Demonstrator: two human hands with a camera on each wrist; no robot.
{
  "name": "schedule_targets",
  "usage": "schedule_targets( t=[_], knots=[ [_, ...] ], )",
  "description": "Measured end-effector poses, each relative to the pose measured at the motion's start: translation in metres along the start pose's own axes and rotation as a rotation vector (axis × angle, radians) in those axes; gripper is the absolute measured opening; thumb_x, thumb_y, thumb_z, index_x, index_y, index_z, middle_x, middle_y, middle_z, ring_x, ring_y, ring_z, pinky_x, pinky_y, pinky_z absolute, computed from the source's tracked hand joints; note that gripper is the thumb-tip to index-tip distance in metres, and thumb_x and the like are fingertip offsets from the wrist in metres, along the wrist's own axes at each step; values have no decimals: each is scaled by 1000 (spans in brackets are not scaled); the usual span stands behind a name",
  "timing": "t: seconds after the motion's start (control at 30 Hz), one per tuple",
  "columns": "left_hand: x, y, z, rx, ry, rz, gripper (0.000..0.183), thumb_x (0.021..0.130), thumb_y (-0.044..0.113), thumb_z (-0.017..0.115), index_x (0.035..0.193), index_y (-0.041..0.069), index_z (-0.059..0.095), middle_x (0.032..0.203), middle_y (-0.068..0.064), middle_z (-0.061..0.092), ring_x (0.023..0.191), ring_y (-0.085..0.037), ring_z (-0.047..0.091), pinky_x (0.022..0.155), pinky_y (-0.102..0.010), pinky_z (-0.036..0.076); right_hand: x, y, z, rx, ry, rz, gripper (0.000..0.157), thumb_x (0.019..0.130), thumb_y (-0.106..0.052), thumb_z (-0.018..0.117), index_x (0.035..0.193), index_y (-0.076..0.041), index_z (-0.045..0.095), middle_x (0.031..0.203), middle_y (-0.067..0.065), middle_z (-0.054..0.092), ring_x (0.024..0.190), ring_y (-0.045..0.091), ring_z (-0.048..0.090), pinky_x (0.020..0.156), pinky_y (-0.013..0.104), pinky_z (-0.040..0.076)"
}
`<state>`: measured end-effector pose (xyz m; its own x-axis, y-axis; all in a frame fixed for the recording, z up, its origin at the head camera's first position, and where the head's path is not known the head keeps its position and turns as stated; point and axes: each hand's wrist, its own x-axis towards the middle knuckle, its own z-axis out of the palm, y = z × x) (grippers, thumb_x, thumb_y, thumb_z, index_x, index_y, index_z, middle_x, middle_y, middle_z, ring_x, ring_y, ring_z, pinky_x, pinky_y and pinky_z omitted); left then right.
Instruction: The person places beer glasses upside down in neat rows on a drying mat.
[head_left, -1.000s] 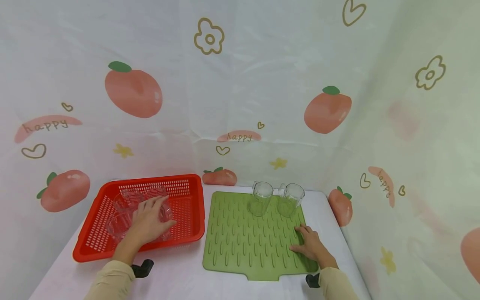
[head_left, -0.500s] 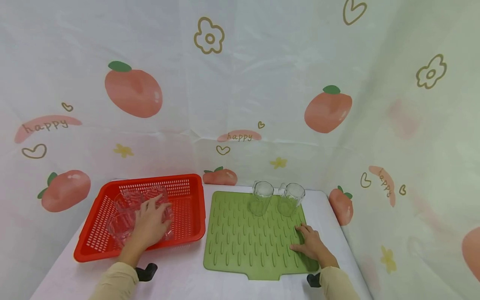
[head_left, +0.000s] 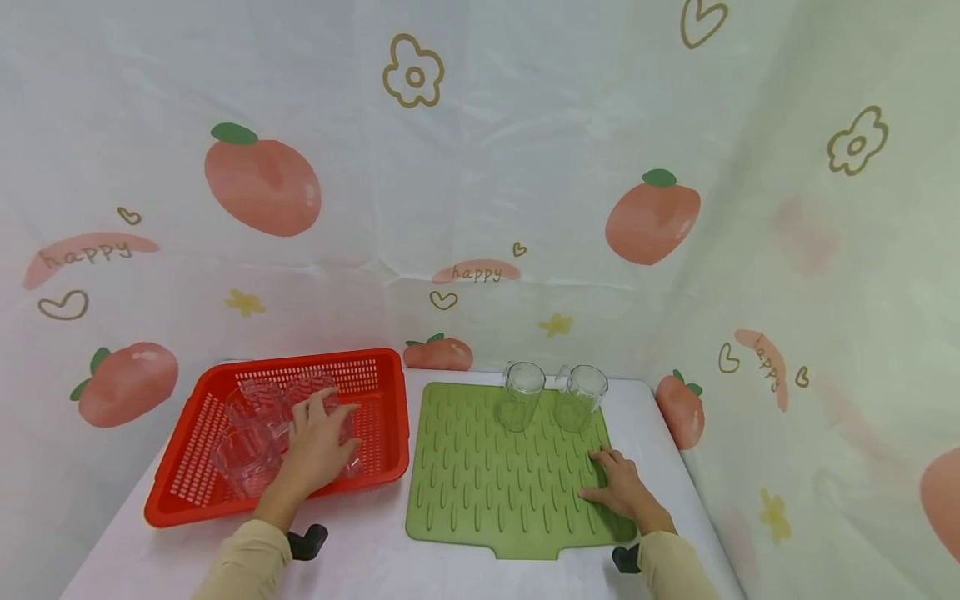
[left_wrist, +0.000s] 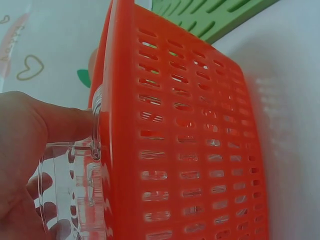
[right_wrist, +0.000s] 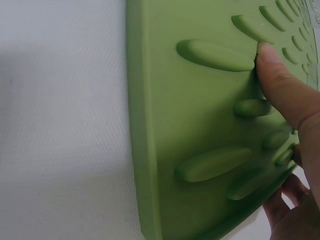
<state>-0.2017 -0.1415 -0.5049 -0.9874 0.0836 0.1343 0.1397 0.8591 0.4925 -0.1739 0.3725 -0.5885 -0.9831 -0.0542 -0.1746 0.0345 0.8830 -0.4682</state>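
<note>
My left hand [head_left: 318, 450] is inside the red plastic basket [head_left: 400, 417], over its right part. In the left wrist view its fingers and thumb hold a clear glass mug [left_wrist: 62, 170], thumb at the handle and fingers round the far side. The basket wall [left_wrist: 190, 190] hides the mug's lower part. Other glass mugs [head_left: 243, 462] lie in the basket to the left of the hand. My right hand [head_left: 622, 493] rests at the right edge of a green ridged mat [head_left: 495, 500], its thumb [right_wrist: 280, 82] on the ridges and its fingers at the edge.
Two glass mugs stand at the back of the mat, one mug [head_left: 525, 400] left of the other mug [head_left: 583, 400]. Behind the white table [head_left: 375, 550] hangs a printed curtain [head_left: 480, 200], which also runs along the right side.
My left hand first turns and lowers among the mugs, then shifts right inside the basket with the mug in its grip. The right hand stays at the mat's edge.
</note>
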Motion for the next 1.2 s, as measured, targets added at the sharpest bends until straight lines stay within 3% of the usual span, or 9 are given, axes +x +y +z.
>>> schedule_targets(
  t=[0.43,0.73,0.97,1.2],
  knots=[
    [-1,4,-4,-13,-9,-14,52,83,15,83,132,9,63,140,-26,35,128,-47,23,99,-67,34,0,0,-1,5,5,-4,84,80,-38,86,146,-3,49,159,32,31,135,56,38,104,69,42],
    [2,3,-7,-22,-101,-107,56,84,21,82,135,15,60,140,-25,39,126,-51,30,93,-71,50,0,0,-1,11,4,-8,84,80,-38,86,146,-2,49,159,32,31,135,56,39,104,69,42],
    [4,1,-6,-10,-160,-121,59,87,25,79,140,15,56,142,-26,38,122,-52,38,83,-65,57,-1,2,-1,10,2,-3,84,80,-39,86,147,-3,49,160,31,31,136,55,38,104,69,42],
    [4,3,-11,81,-198,-90,59,90,30,76,143,19,54,144,-27,36,120,-57,39,78,-67,57,-2,-1,-1,29,3,-7,83,81,-37,86,147,-2,48,160,32,29,136,56,37,104,69,42]
  ],
)
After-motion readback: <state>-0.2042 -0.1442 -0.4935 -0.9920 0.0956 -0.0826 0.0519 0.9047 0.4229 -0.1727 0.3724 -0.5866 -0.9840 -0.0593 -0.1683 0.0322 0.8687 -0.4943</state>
